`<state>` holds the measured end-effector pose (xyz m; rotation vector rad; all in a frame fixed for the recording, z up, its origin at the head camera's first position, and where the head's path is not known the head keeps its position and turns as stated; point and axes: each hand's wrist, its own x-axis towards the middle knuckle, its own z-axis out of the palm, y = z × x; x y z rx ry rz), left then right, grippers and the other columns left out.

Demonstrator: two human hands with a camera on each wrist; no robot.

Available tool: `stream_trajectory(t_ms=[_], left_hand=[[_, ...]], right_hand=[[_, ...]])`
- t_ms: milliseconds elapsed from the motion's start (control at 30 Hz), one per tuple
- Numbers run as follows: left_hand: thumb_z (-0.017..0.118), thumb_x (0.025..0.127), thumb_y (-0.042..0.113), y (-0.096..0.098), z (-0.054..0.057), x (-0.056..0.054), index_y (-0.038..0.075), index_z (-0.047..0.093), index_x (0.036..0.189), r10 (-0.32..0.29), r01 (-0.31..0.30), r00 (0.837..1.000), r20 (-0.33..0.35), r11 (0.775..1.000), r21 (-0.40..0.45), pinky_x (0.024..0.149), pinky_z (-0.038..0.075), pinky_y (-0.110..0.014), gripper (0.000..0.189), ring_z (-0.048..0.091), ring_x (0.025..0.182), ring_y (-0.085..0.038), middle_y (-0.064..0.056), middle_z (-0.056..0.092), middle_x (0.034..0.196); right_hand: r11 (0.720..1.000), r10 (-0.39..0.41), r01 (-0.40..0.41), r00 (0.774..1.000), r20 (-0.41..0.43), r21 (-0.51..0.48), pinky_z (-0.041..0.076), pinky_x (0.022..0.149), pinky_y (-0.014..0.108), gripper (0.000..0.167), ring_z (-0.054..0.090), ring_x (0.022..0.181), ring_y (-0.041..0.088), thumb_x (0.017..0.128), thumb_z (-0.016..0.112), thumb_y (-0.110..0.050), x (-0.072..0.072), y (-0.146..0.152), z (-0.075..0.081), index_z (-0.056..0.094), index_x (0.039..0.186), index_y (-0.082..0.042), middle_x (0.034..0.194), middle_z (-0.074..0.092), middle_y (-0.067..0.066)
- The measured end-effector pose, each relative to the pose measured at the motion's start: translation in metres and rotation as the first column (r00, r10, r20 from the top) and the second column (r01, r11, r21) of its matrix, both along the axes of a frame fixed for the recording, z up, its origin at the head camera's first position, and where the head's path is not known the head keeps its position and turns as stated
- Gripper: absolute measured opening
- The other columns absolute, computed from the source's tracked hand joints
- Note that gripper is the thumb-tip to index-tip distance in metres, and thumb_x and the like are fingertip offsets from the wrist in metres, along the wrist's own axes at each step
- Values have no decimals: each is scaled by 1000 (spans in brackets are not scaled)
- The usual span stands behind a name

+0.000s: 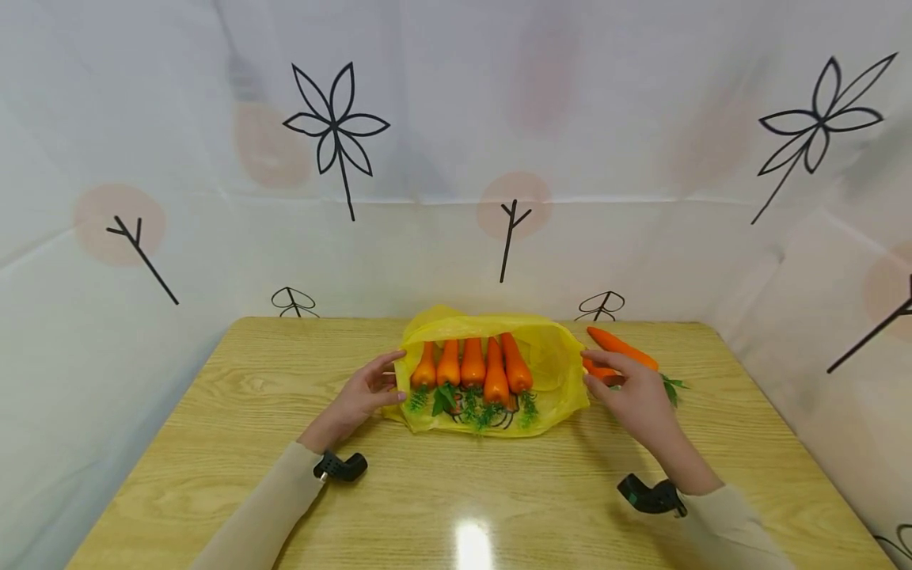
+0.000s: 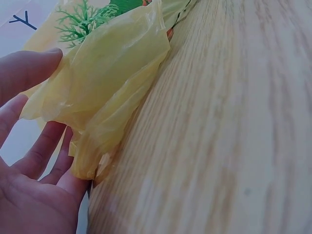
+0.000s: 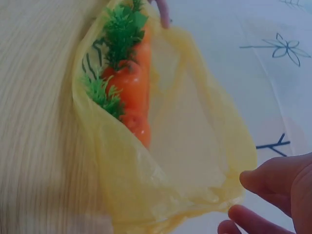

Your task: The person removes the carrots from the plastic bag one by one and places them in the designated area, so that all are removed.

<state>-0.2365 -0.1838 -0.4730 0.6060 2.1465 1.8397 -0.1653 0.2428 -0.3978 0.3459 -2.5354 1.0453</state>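
Observation:
A yellow plastic bag (image 1: 556,360) lies on its side with its mouth spread wide toward me. Inside it several orange carrots (image 1: 473,362) lie in a row, green leafy tops (image 3: 124,36) toward the opening. My left hand (image 1: 363,396) holds the bag's left edge, thumb (image 2: 48,61) in front and the other fingers behind or below. At the opposite edge my right hand (image 1: 637,400) pinches the rim between its fingertips. In the right wrist view, the fingertips (image 3: 248,179) meet the film at its corner.
Beyond my right hand, another carrot (image 1: 620,347) lies on the wooden table (image 1: 285,372), with part of a further orange piece (image 1: 597,369) behind the fingers. A white cloth backdrop (image 1: 442,158) with plant drawings rises behind the table's far edge.

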Motion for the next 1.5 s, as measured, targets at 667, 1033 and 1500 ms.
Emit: stream_trajectory(t_ms=[667, 1033, 1500], left_hand=[[71, 93, 8, 0, -2, -1, 16, 38, 154, 1, 0, 1000, 8, 1000, -6, 100, 46, -43, 70, 46, 127, -39, -20, 41, 146], [70, 92, 4, 1, -1, 0, 12, 37, 154, -3, 2, 1000, 13, 1000, 26, 95, 49, -33, 71, 48, 124, -38, -22, 40, 145], [72, 92, 6, 1, 0, 0, 15, 38, 154, 5, -5, 1000, 12, 1000, -2, 104, 41, -47, 71, 47, 126, -37, -20, 41, 145]], right_hand=[[992, 124, -123, 990, 67, -16, 56, 83, 48, 26, 65, 101, 30, 94, 69, -3, -11, -38, -5, 71, 120, -4, 115, 69, 12], [988, 141, -154, 932, 334, 13, 55, 69, 38, 33, 65, 106, 35, 101, 60, -17, -35, -55, -6, 66, 131, -5, 124, 66, 17], [986, 137, -164, 888, 439, 24, 38, 52, 30, 47, 59, 69, 25, 95, 63, -15, -58, -70, -33, 57, 140, -2, 136, 56, 26]])
